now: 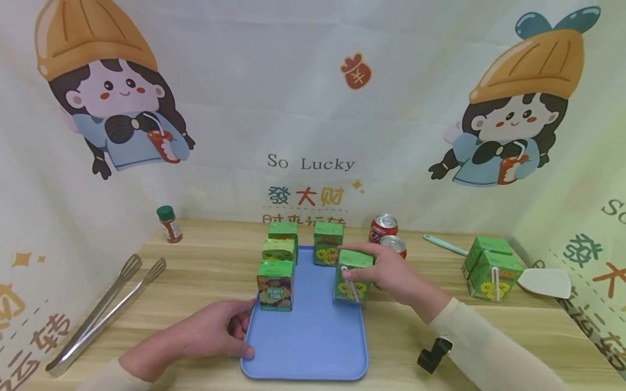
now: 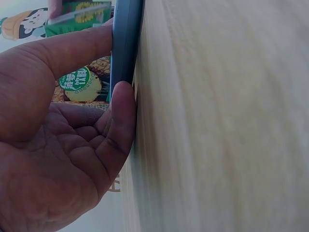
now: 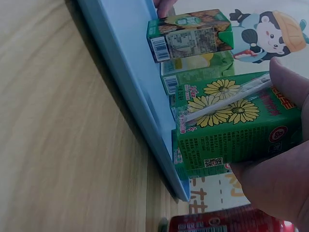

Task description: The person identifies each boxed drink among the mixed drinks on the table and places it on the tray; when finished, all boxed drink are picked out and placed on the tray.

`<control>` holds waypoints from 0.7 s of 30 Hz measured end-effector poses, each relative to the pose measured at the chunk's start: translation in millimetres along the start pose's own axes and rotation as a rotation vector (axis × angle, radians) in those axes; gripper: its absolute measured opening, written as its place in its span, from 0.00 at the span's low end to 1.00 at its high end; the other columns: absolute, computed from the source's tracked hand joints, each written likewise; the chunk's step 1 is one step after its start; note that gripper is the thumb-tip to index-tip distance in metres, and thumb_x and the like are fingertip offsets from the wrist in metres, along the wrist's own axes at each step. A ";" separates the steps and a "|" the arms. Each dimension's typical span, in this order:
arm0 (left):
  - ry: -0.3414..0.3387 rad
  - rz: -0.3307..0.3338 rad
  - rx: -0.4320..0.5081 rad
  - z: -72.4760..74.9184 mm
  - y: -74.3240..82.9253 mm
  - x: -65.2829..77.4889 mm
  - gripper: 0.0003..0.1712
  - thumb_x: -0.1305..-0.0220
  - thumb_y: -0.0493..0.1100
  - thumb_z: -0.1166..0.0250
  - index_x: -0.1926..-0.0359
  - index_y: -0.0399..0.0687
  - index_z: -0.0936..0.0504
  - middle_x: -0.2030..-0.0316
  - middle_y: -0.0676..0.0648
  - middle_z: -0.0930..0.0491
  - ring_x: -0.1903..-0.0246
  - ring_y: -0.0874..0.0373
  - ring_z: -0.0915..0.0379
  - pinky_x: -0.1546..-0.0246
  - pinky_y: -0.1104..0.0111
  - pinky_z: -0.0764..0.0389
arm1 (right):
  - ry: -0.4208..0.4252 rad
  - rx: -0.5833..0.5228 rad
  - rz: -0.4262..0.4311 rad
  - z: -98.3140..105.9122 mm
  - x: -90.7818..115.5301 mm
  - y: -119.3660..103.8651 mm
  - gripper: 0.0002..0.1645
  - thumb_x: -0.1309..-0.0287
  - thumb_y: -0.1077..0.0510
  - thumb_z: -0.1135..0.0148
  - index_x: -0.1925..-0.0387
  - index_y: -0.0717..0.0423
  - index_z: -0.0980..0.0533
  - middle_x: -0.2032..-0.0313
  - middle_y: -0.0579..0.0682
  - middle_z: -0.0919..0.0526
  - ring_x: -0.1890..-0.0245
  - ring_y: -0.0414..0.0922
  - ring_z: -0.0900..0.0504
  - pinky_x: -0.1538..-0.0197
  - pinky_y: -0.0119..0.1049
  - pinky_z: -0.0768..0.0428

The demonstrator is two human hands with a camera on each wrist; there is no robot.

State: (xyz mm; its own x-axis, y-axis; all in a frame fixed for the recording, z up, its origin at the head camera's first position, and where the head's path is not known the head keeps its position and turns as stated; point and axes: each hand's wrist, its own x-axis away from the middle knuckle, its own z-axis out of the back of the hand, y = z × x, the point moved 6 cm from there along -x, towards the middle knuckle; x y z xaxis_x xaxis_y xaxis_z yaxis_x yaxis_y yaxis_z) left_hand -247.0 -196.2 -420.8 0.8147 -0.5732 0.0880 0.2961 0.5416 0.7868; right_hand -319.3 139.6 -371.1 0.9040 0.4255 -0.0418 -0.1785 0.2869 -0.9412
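Observation:
A blue tray (image 1: 318, 347) lies on the table. My left hand (image 1: 215, 331) grips its left edge, thumb over the rim and curled fingers against the side. On the tray's left side stand a pineapple juice carton (image 1: 275, 293), a lighter green carton (image 1: 279, 249) and another green carton (image 1: 283, 228) in a row. My right hand (image 1: 391, 271) holds a green drink carton (image 3: 227, 125) with yellow flowers and a straw, by its upper part, over the tray's right side. Behind it a similar carton (image 1: 326, 244) stands at the tray's far right.
Two red cans (image 1: 383, 227) stand beyond the right hand. Further right are two green cartons (image 1: 494, 271) and a spatula (image 1: 545, 282) with a pale blade. Metal tongs (image 1: 107, 309) lie at left, below a green-capped spice bottle (image 1: 169, 225). A printed cloth hangs behind the table.

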 end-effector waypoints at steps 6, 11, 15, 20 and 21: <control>0.006 -0.002 -0.002 0.0 -0.4 1.8 0.62 0.44 0.41 0.13 0.21 0.16 0.40 0.61 0.49 0.20 0.63 0.57 0.23 0.63 0.70 0.20 | 0.041 0.099 0.005 -9.8 -24.0 2.9 0.36 0.37 0.50 0.16 0.29 0.42 0.16 0.27 0.51 0.20 0.28 0.55 0.23 0.29 0.60 0.22; 0.002 -0.007 -0.006 0.0 0.2 1.3 0.62 0.44 0.41 0.13 0.21 0.15 0.40 0.61 0.49 0.21 0.63 0.58 0.23 0.62 0.70 0.20 | 0.042 0.125 -0.012 -12.7 -40.8 7.5 0.36 0.38 0.46 0.15 0.29 0.38 0.16 0.26 0.49 0.21 0.25 0.54 0.25 0.25 0.64 0.28; -0.003 -0.003 0.000 0.3 -0.3 1.5 0.61 0.43 0.41 0.14 0.21 0.15 0.40 0.62 0.49 0.21 0.63 0.58 0.23 0.63 0.70 0.21 | 0.042 0.132 -0.020 -15.1 -51.0 8.8 0.36 0.38 0.44 0.16 0.29 0.35 0.16 0.27 0.47 0.21 0.27 0.53 0.24 0.25 0.64 0.28; 0.001 -0.008 -0.002 0.1 -0.1 1.9 0.62 0.44 0.41 0.13 0.21 0.15 0.40 0.61 0.49 0.21 0.63 0.58 0.23 0.63 0.70 0.20 | 0.035 0.138 -0.014 -19.1 -58.4 7.3 0.37 0.37 0.45 0.16 0.28 0.34 0.17 0.24 0.47 0.23 0.24 0.55 0.27 0.24 0.65 0.31; 0.003 -0.013 -0.006 0.1 0.1 2.0 0.62 0.44 0.41 0.13 0.22 0.14 0.40 0.61 0.49 0.21 0.63 0.58 0.23 0.63 0.70 0.20 | 0.033 0.129 -0.014 -19.8 -59.5 7.1 0.37 0.37 0.45 0.16 0.28 0.35 0.17 0.25 0.48 0.23 0.26 0.55 0.26 0.25 0.64 0.29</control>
State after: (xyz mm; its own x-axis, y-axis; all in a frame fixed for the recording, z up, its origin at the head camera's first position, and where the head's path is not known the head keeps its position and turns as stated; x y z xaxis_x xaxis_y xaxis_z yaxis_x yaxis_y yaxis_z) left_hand -245.4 -197.3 -420.4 0.8126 -0.5779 0.0760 0.3091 0.5378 0.7843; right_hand -366.6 99.4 -381.9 0.9188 0.3925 -0.0416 -0.2120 0.4018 -0.8909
